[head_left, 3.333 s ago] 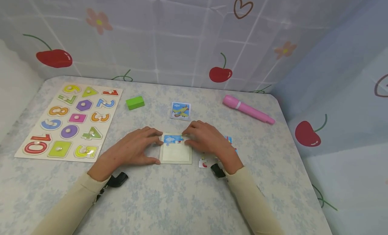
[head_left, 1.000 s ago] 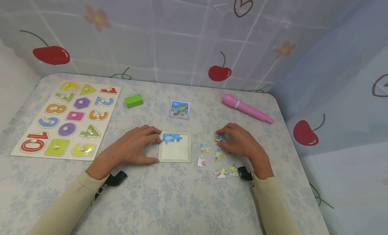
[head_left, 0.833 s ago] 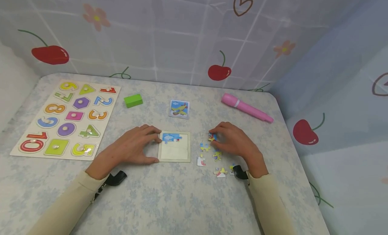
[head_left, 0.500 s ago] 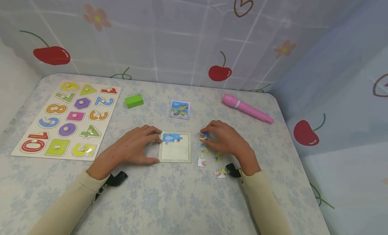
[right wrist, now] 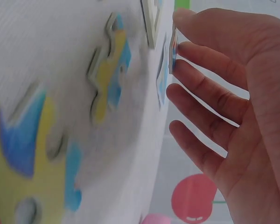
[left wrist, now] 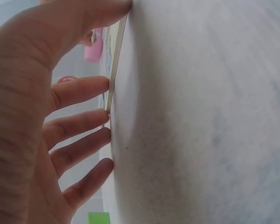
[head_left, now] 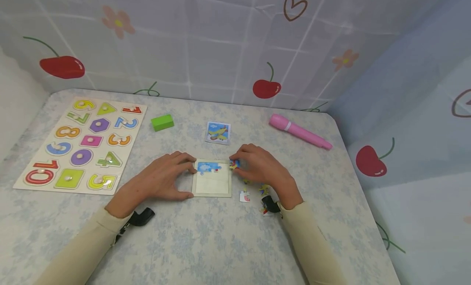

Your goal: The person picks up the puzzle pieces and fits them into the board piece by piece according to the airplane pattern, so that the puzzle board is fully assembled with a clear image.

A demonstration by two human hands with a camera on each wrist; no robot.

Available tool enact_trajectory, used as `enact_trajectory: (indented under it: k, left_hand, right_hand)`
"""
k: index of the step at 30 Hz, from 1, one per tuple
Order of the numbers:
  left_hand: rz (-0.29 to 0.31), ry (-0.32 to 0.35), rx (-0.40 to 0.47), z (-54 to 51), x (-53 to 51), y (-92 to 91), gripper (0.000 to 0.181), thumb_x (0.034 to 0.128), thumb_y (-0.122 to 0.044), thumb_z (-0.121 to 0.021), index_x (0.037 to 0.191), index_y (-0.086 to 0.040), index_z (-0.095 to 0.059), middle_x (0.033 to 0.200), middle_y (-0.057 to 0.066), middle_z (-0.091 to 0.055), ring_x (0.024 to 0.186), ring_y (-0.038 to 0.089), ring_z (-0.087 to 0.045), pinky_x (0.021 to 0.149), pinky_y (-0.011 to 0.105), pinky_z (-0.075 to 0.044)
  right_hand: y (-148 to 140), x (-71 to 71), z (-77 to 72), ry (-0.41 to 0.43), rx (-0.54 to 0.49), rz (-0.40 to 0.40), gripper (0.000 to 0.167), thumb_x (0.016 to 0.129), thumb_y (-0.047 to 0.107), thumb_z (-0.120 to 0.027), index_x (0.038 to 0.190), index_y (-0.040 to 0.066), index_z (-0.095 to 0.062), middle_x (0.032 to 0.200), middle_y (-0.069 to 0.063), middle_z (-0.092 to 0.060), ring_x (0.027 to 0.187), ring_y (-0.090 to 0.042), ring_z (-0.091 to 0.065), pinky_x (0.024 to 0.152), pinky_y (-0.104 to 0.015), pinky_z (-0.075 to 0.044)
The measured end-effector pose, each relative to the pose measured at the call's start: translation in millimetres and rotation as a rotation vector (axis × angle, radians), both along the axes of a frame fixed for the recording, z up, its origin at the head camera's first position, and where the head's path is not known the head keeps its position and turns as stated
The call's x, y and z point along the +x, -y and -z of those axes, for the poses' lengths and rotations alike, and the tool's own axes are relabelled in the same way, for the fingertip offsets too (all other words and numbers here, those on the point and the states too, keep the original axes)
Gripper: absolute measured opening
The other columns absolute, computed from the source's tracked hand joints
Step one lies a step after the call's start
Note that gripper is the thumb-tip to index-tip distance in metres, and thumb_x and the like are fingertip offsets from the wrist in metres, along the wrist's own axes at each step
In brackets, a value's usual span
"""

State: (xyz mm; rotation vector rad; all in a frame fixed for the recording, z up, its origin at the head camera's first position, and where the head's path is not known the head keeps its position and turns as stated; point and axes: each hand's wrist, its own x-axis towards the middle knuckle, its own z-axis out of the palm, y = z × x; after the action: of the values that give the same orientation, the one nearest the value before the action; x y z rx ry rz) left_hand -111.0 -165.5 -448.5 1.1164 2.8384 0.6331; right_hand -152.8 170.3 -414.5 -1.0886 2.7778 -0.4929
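A small square puzzle tray lies on the table, with blue sky puzzle pieces fitted in its upper left part. My left hand rests at the tray's left edge, thumb and fingertips touching the rim, fingers fairly straight in the left wrist view. Just off the tray's upper right edge, my right hand pinches a blue, red and yellow puzzle piece between thumb and fingers. In the right wrist view this piece stands on edge. Loose puzzle pieces lie below the right hand, some partly hidden by it.
Behind the tray lies an airplane picture card. A number-and-shape peg board is at the left, with a green block near it. A pink pen-like stick lies back right. A cherry-print curtain hangs behind the table.
My right hand has gone from the tray to the loose pieces at the right, and come back left to the tray with a pinched puzzle piece. The left hand stays at the tray's edge.
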Motion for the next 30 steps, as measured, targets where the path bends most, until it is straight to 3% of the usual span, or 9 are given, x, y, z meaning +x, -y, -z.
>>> enact_trajectory:
  k: [13, 30]
  left_hand:
    - [0.005, 0.034, 0.012, 0.7, -0.4, 2.6, 0.058, 0.0814, -0.054, -0.092, 0.123, -0.019, -0.074, 0.148, 0.006, -0.059, 0.125, 0.027, -0.060, 0.094, 0.050, -0.053]
    - [0.012, 0.044, 0.012, -0.1, -1.5, 3.4, 0.065, 0.0796, -0.060, -0.092, 0.125, -0.018, -0.073, 0.156, 0.007, -0.054, 0.136, 0.030, -0.055, 0.103, 0.054, -0.051]
  right_hand:
    - [25, 2.2, 7.9, -0.006, 0.073, -0.029, 0.037, 0.095, 0.029, -0.085, 0.129, 0.015, -0.079, 0.122, -0.002, -0.070, 0.108, -0.021, -0.066, 0.095, -0.039, -0.056]
    - [35, 6.4, 12.4, -0.027, 0.090, -0.027, 0.033, 0.099, 0.029, -0.082, 0.128, 0.014, -0.078, 0.122, -0.002, -0.068, 0.110, -0.021, -0.064, 0.096, -0.040, -0.054]
